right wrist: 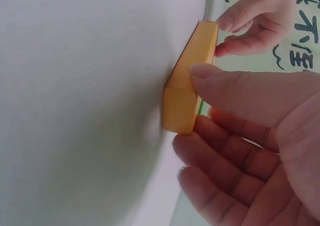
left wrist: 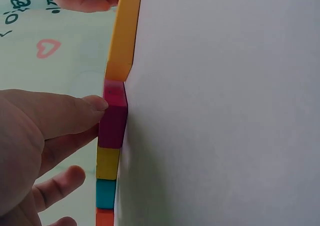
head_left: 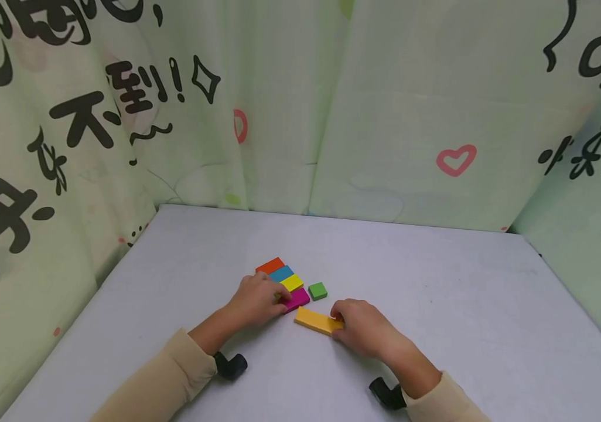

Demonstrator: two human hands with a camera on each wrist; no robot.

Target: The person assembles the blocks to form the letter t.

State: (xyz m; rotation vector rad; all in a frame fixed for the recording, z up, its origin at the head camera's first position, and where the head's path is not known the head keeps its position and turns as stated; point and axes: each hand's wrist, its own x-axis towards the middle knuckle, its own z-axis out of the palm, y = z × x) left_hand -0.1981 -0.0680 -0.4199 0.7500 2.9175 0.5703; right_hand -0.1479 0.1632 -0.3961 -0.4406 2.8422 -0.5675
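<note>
My left hand [head_left: 260, 300] pinches the magenta block [head_left: 297, 300], its thumb on the near side in the left wrist view. Beyond it lie a yellow block [head_left: 293, 283], a blue block [head_left: 282, 274] and a red-orange block [head_left: 270, 265], side by side in a slanting row, partly covered by that hand. My right hand [head_left: 364, 328] holds a long orange-yellow block [head_left: 315, 320] by its right end, between thumb and fingers. The far end of this block comes close to the magenta one. A small green block [head_left: 318, 291] sits just right of the row.
All the blocks are on a white tabletop [head_left: 437, 281]. A pale green curtain [head_left: 385, 117] with black lettering and hearts hangs behind and at both sides. Each wrist carries a black camera mount [head_left: 231, 366] close over the table.
</note>
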